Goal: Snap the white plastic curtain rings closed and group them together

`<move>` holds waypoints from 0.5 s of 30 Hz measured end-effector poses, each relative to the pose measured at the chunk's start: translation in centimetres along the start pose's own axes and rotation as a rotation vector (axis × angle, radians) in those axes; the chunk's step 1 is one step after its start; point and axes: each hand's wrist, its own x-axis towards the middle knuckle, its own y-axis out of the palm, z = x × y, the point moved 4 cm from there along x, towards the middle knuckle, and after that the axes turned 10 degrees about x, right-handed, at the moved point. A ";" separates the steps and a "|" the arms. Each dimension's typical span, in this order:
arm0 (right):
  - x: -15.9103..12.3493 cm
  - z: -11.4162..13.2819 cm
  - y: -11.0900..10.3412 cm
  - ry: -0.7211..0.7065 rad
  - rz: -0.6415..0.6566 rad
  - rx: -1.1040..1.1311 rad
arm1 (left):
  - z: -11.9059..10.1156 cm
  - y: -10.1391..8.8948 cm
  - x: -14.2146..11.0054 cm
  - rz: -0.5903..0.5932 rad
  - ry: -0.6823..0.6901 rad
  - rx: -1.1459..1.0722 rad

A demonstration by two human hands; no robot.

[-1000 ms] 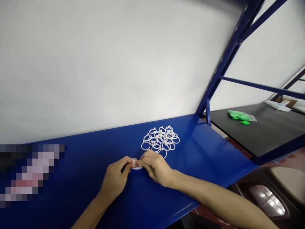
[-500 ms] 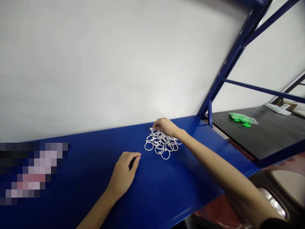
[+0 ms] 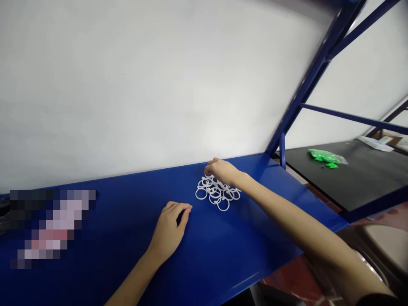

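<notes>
A loose pile of white plastic rings with small knobs, like curtain rings [image 3: 215,193], lies on the blue tabletop [image 3: 197,255]. At the pile's far side, my right hand [image 3: 221,171] has its fingers pinched together on a white ring, whose lower part shows under the fingertips. The forearm crosses the right edge of the pile and hides some rings. My left hand [image 3: 170,227] rests on the tabletop, left of and nearer than the pile. Its thumb and fingertips meet, and nothing shows between them.
A white wall [image 3: 159,85] stands behind the table. On the right rise blue frame bars [image 3: 298,100]. Beyond them, a black table [image 3: 344,187] carries a clear bag of green pieces [image 3: 327,156]. A brown stool [image 3: 382,250] stands lower right; a pixelated patch covers the left.
The view has shifted slightly. My right fingers have moved a little at the pile's far edge, where some rings lie differently. My left hand keeps its pose.
</notes>
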 end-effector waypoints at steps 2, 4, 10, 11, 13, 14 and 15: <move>-0.8 1.0 0.0 -0.066 -0.050 -0.005 | 0.1 0.0 -0.1 -0.007 0.003 0.008; -1.7 1.7 0.1 -0.124 -0.104 0.007 | 0.1 0.2 -0.1 -0.017 0.016 0.027; -4.1 0.7 0.8 -0.027 -0.263 0.119 | 0.5 1.0 -0.5 -0.019 0.008 0.124; -4.5 0.1 1.2 0.018 -0.281 0.117 | 0.6 1.1 -0.6 -0.013 0.009 0.138; -5.1 -1.1 2.4 0.116 -0.270 0.083 | 0.6 1.3 -0.7 -0.001 0.017 0.157; -5.3 -1.7 3.1 0.159 -0.241 0.062 | 0.6 1.4 -0.7 0.004 0.022 0.164; -5.5 -2.1 3.9 0.191 -0.206 0.046 | 0.6 1.4 -0.7 0.008 0.025 0.170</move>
